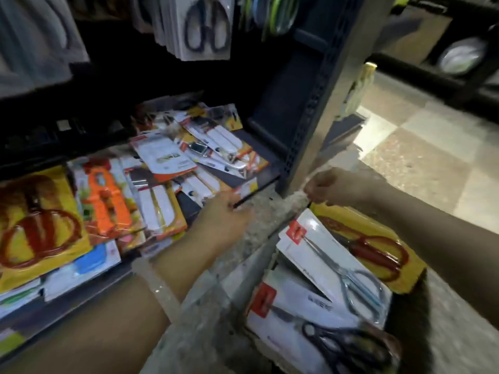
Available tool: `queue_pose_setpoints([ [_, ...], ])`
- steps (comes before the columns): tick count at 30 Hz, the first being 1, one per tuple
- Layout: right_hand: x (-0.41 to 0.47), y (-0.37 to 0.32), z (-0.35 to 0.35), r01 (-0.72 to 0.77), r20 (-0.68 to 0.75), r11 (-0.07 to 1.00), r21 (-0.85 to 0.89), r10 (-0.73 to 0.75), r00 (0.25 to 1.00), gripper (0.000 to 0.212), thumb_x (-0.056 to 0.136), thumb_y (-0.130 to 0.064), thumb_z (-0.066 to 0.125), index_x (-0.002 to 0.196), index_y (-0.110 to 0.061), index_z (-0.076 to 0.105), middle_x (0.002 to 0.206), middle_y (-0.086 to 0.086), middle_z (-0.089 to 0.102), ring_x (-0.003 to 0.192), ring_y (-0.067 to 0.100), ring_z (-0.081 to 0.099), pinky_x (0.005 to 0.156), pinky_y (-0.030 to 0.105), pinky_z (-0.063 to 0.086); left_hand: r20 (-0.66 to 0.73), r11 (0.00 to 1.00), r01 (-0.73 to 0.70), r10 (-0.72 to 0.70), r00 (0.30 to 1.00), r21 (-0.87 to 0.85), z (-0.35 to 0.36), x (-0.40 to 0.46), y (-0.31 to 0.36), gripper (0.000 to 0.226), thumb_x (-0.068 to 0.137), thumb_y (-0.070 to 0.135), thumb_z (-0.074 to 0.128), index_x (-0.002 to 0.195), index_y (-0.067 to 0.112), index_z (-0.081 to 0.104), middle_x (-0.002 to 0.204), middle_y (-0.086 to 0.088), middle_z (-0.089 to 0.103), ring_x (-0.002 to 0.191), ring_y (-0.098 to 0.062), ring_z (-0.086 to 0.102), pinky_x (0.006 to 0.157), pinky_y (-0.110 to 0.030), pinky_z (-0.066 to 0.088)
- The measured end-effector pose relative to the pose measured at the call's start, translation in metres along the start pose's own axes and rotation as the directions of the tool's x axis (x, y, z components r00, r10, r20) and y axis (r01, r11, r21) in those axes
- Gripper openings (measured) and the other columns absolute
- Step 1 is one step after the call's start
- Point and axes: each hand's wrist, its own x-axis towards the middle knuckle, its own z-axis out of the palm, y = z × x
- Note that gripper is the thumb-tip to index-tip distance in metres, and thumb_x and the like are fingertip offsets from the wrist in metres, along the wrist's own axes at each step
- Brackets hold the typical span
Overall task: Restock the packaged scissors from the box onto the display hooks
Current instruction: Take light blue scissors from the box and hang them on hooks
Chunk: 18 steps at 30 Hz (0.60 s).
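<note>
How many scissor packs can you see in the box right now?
3: a red-handled pack at the back, a silver pack in the middle, a black-handled pack nearest. More may lie underneath.

Box: dark-sided, low at our right, holding the scissor packs.
Yellow pack: red-handled scissors, against the box's far right edge, tilted.
White pack: steel scissors, red tag, overlapping the yellow one.
Black-handled pack: flat at the box's near edge.
Hung pack: we see black-handled scissors hanging above the shelf.
</note>
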Motion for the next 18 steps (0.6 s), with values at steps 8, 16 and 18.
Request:
queue_pose_setpoints([
  [8,-0.027,0.088,0.053,-0.144,0.181,0.958,-0.249,0.192,0.965,0.036,0.081,-0.046,0.067,0.098,-0.017,0.055,0.097,0.001,0.057,0.090,0.018,0.049,0.066,0.021,0.039,0.149,0.997,0.074,-0.078,0.986,0.036,0.065,-0.001,-0.022,0.043,0.090,0.025,0.058,0.130,0.011,0.048,0.112,-0.001,0.056,0.102,-0.018,0.057,0.087,-0.027,0.045],
  [16,-0.021,0.112,0.077,-0.212,0.116,0.954,-0.212,0.240,0.964,0.066,0.062,-0.041,0.082,0.113,-0.015,0.049,0.108,0.003,0.055,0.092,0.018,0.050,0.073,0.024,0.040,0.166,0.988,0.136,-0.146,0.975,0.068,0.081,0.004,-0.028,0.040,0.091,0.022,0.055,0.129,0.011,0.049,0.126,-0.005,0.056,0.111,-0.024,0.058,0.091,-0.029,0.045],
  [18,-0.022,0.113,0.072,-0.211,0.108,0.957,-0.201,0.236,0.966,0.071,0.061,-0.043,0.082,0.117,-0.016,0.047,0.110,0.003,0.053,0.094,0.018,0.049,0.076,0.026,0.040,0.169,0.987,0.145,-0.155,0.973,0.070,0.085,0.006,-0.029,0.039,0.090,0.022,0.055,0.128,0.011,0.050,0.123,-0.006,0.058,0.106,-0.022,0.058,0.088,-0.028,0.045],
])
